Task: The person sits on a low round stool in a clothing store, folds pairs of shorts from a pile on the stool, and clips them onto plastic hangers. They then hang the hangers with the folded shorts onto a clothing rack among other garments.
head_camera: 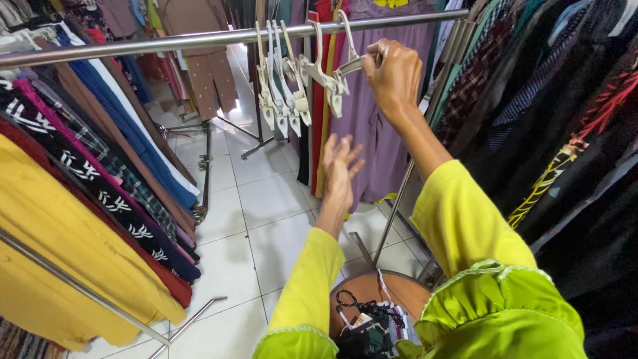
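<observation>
Crowded clothing racks surround a metal rail [199, 38]. Right hand [393, 73] grips a white hanger [342, 63] hooked on that rail, fingers clenched on it. Left hand [339, 169] hangs below the rail, fingers spread, holding nothing. Handling the hanger seems underway; lifting its hook clear would need a steady grip

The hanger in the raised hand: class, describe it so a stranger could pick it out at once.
Find the metal rail running across the top of the view, with a bunch of empty white hangers hooked on it. The hanger is the rightmost of them, white like the rest. It alone is tilted sideways and gripped by the right hand; the others hang straight and untouched.
</observation>
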